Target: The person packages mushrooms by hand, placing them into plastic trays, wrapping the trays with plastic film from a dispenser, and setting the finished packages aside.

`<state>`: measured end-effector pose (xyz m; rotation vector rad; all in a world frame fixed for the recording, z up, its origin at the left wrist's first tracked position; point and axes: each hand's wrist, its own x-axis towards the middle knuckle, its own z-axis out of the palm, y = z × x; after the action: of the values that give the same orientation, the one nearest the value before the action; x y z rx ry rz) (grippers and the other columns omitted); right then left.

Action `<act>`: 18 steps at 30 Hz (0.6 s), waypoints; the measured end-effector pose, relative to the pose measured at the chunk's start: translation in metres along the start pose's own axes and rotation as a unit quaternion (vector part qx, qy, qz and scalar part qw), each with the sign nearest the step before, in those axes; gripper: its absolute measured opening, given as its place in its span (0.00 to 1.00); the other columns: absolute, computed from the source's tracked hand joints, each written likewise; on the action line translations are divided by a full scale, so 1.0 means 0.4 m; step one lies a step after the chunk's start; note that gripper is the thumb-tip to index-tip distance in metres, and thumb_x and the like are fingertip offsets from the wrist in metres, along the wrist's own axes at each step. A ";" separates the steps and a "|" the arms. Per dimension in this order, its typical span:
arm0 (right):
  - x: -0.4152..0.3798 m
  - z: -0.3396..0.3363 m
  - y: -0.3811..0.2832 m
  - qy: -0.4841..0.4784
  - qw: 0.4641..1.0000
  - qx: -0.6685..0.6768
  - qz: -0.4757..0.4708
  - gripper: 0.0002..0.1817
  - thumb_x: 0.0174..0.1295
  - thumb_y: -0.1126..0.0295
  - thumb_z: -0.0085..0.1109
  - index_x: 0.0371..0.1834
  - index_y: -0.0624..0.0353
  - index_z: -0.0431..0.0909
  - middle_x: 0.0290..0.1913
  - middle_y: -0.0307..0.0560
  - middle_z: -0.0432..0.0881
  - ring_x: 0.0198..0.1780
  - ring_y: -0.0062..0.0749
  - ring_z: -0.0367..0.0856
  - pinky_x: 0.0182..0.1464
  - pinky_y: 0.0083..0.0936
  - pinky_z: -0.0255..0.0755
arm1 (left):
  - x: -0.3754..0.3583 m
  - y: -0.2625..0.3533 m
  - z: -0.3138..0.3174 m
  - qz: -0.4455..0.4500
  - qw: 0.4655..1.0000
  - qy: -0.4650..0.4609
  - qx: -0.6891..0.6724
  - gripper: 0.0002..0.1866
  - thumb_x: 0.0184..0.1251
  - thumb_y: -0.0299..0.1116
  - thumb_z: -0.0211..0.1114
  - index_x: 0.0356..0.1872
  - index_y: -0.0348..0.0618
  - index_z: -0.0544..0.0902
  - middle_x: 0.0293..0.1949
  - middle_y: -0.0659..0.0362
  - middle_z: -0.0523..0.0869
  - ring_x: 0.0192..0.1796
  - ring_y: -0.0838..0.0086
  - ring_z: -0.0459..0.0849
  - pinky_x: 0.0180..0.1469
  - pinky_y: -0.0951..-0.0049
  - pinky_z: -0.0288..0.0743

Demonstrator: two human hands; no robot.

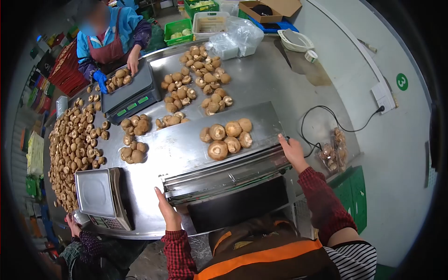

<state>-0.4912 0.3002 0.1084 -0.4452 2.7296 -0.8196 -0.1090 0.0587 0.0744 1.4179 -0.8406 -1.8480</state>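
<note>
Brown mushrooms (217, 150) | round, pale-stemmed | steel plate (182, 143) | left hand (169, 213) near, right hand (294, 151) touching

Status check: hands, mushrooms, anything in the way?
Left hand at the metal unit's left end, right hand at its right. Mushrooms on the plate beyond. Black cord off right, clear of them.

Number 3, green round sign (402, 81), wall (394, 133)

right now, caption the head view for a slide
Left hand and right hand at a metal frame's ends, mushrooms on the table beyond.
</note>
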 end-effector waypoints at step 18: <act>-0.154 -0.046 0.011 0.094 0.972 -0.156 -0.147 0.15 0.58 0.56 0.66 0.38 0.57 0.85 0.41 0.49 0.78 0.46 0.47 0.75 0.51 0.39 0.71 | -0.058 0.081 0.118 0.462 0.708 -0.012 0.534 0.09 0.62 0.32 0.69 0.28 0.35 0.86 0.27 0.51 0.82 0.33 0.58 0.79 0.41 0.59 0.71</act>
<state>-0.4413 0.3349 0.1303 -0.8962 3.0276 -0.5150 -0.1466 0.0635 0.1233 1.0842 -2.3184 -0.4958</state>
